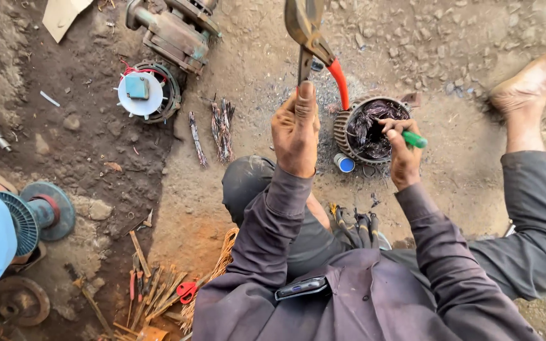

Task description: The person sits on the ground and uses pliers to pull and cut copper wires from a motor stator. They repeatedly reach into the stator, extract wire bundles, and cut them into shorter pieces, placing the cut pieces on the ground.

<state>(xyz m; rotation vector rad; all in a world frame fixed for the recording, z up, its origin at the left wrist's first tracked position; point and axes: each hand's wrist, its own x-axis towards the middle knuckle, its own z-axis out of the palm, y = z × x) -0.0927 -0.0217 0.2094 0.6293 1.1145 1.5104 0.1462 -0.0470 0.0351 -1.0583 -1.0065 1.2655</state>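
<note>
My left hand (296, 129) is raised and grips one bare metal handle of a large pair of pliers or cutters (308, 35); its other handle, sleeved in red, hangs free. My right hand (402, 151) holds a green-handled tool (414, 139) with its tip inside a round finned motor stator (371, 128) on the ground. Dark copper windings (371, 126) fill the stator. A small blue-capped cylinder (344, 164) lies against the stator's near side.
Cut wire bundles (221, 128) lie left of the stator. A motor end cover with a white disc (141, 93) and a rusty motor housing (173, 28) lie at upper left. Hand tools and red-handled scissors (186, 290) lie by my knee. A teal fan rotor (39, 211) sits at left. My foot (534, 79) rests at upper right.
</note>
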